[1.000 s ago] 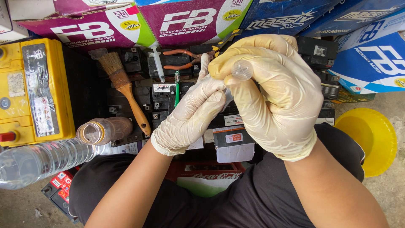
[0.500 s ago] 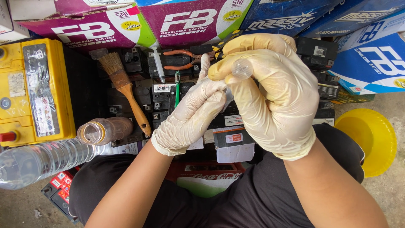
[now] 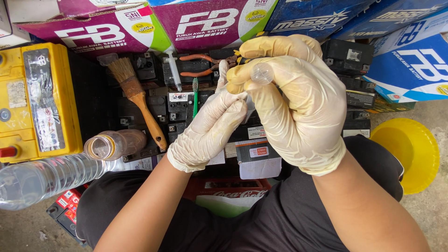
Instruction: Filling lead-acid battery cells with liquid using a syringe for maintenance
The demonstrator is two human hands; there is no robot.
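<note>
Both hands wear pale latex gloves and meet above a row of small black batteries point(image 3: 186, 105). My right hand point(image 3: 298, 107) is closed around a small clear plastic tube point(image 3: 261, 73), whose round end shows between thumb and forefinger. My left hand point(image 3: 210, 128) pinches the lower part of the same clear piece from below, fingers curled tight against the right hand. Most of the tube is hidden inside the gloves.
A wooden-handled brush point(image 3: 135, 98), a syringe point(image 3: 174, 70), orange-handled pliers point(image 3: 200, 65) and a green screwdriver point(image 3: 195, 95) lie on the batteries. A yellow battery point(image 3: 39, 100) stands left, two clear bottles point(image 3: 51, 175) lie beside it, a yellow bowl point(image 3: 410, 151) sits right, cardboard boxes point(image 3: 205, 21) behind.
Both hands have shifted slightly up and left together, still gripping the clear tube. Nothing else has moved.
</note>
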